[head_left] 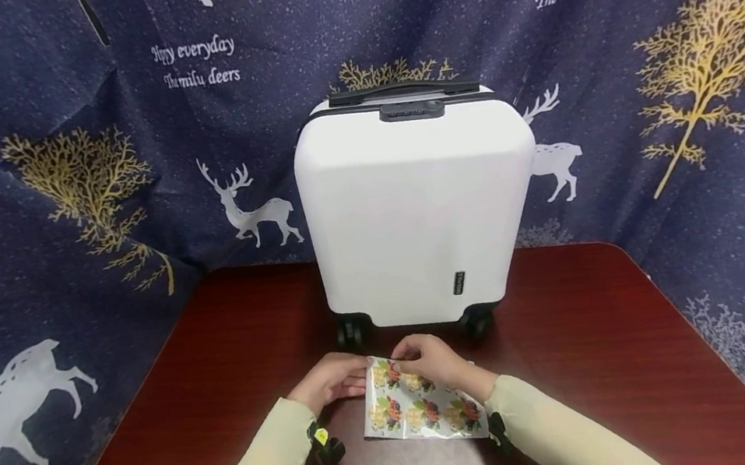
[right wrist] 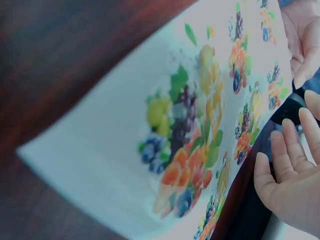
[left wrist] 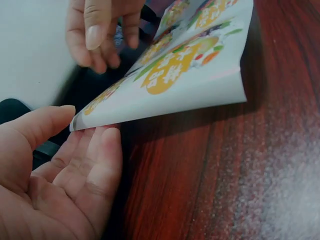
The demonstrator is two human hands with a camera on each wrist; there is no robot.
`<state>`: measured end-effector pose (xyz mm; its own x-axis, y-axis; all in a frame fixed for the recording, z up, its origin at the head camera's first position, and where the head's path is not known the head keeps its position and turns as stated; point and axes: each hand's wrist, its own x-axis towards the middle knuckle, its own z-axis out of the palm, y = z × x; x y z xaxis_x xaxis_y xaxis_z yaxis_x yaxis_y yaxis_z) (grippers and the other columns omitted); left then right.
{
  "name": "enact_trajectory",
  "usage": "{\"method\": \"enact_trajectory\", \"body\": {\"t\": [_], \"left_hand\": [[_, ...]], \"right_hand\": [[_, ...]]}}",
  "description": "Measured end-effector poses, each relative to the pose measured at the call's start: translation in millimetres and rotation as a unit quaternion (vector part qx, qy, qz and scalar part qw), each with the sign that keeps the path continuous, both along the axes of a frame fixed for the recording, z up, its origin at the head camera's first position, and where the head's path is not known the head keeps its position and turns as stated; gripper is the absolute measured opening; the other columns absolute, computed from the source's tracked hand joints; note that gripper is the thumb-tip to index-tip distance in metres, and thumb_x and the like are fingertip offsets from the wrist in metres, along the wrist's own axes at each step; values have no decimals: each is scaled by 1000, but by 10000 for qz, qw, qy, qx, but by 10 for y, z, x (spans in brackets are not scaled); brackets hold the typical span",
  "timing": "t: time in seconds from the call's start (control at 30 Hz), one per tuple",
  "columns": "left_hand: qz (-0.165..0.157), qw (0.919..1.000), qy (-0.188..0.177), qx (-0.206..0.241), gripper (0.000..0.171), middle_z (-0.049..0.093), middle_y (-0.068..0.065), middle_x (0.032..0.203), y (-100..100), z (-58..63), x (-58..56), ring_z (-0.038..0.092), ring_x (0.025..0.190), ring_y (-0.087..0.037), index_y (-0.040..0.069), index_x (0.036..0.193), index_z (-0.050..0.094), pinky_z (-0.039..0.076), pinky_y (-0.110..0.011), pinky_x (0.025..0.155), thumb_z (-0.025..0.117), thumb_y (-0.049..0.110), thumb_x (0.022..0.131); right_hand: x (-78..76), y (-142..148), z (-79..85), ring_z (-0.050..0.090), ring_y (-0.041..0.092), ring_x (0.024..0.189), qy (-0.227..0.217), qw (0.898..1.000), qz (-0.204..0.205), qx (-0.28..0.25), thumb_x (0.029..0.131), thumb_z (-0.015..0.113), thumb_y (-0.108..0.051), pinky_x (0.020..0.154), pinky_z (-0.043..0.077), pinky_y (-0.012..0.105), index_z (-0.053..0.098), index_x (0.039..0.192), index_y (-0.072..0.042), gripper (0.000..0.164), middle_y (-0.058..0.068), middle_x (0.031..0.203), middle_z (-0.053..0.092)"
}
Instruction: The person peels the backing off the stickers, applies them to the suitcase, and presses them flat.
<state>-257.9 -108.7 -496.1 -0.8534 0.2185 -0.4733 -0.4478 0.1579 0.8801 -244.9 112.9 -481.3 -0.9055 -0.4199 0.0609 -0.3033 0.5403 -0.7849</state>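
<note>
Left hand (head_left: 337,378) pinches printed sheet (head_left: 427,414) at ten o'clock; right hand (head_left: 433,361) spread near it; closed suitcase (head_left: 420,214) at twelve

The cloth (head_left: 210,128) twice read "Hppy everyday / The milu deers"; the suitcase label (head_left: 459,283) and sheet lettering (left wrist: 166,76) were unclear.

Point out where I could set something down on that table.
Bare tabletop lies right of the suitcase and right sleeve, out to the right edge; another patch lies between the left sleeve and left edge. The middle is crowded: the left hand, right hand and printed sheet sit before the suitcase.
</note>
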Motion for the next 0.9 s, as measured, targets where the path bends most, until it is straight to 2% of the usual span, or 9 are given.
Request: {"method": "enact_trajectory", "body": {"t": [0.13, 0.23, 0.43, 0.57, 0.7, 0.9], "left_hand": [[-98, 9999, -29, -61, 28, 75, -12, 92, 11, -17, -28, 70, 78, -15, -9, 114, 65, 64, -33, 79, 63, 13, 97], [-189, 9998, -20, -27, 28, 75, -13, 93, 25, -31, -37, 71, 79, -16, -9, 114, 65, 64, -34, 81, 63, 13, 97], [-221, 9997, -12, -61, 26, 74, -10, 91, 40, -46, -36, 69, 76, -13, -10, 114, 66, 64, -30, 76, 62, 11, 98], [-234, 9997, -50, -47, 29, 76, -13, 95, 47, -41, -31, 70, 79, -14, -11, 118, 65, 64, -32, 80, 63, 10, 99], [-246, 9996, -130, 1, 32, 77, -13, 99, 43, -32, -43, 71, 82, -15, -11, 121, 65, 64, -34, 84, 63, 11, 99], [-295, 9992, -230, 101, 31, 75, -9, 95, 19, -53, -64, 70, 84, -14, -10, 123, 64, 63, -32, 86, 61, 11, 101]], "right_hand": [[-62, -33, -33, 63, 22, 107, -244, 9997, -57, 1, 93, 72, -16, 94, 53, 42, 73, 106, -8, 16, 11, 113, 71], [-110, -54, -61, 62, 27, 114, -344, 9994, -26, 65, 92, 73, -15, 100, 51, 45, 73, 108, -8, 18, 12, 118, 70], [-196, -91, -47, 67, 24, 105, -247, 9989, 377, 114, 91, 73, -12, 92, 54, 35, 72, 110, -5, 21, 14, 111, 74], [-232, -128, -53, 68, 18, 98, -246, 9978, 573, 211, 92, 73, -12, 86, 54, 29, 72, 112, -4, 22, 14, 108, 75], [-263, -167, -75, 69, 20, 99, -242, 9974, 605, 305, 92, 73, -12, 87, 55, 31, 72, 111, -4, 21, 14, 107, 76], [-284, -192, -86, 70, 25, 103, -294, 9971, 605, 345, 91, 73, -11, 92, 56, 36, 72, 109, -3, 20, 15, 107, 76]]}}
